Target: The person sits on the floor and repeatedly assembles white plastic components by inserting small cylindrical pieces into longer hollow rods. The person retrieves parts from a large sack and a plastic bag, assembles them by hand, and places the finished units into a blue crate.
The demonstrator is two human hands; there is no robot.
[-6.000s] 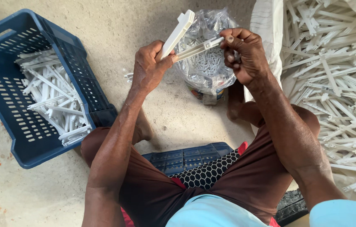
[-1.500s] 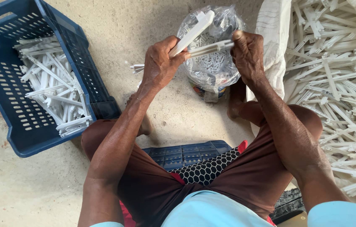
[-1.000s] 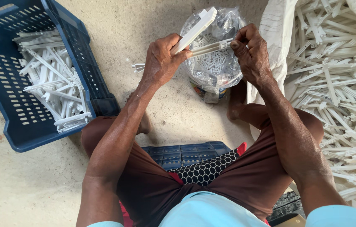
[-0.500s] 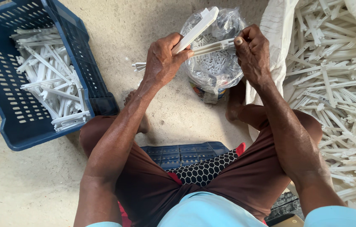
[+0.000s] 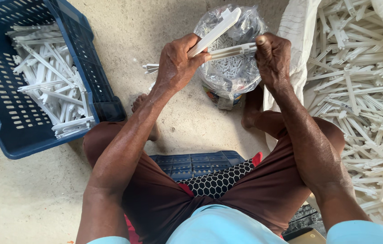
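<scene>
crate (image 5: 103, 106) blue | plastic strips (image 5: 216, 31) white | shorts (image 5: 264, 199) brown | cushion (image 5: 218, 180) black-white honeycomb

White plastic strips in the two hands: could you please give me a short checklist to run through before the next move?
1. Left hand grips the white plastic strips: ok.
2. Right hand pinches the far end of the lower strip: ok.
3. How the strips are joined: cannot tell.
4. Clear bag of small white parts open and within reach: ok.
5. Blue crate has room beside its strips: ok.
6. White sack of loose strips close to the right: ok.
</scene>
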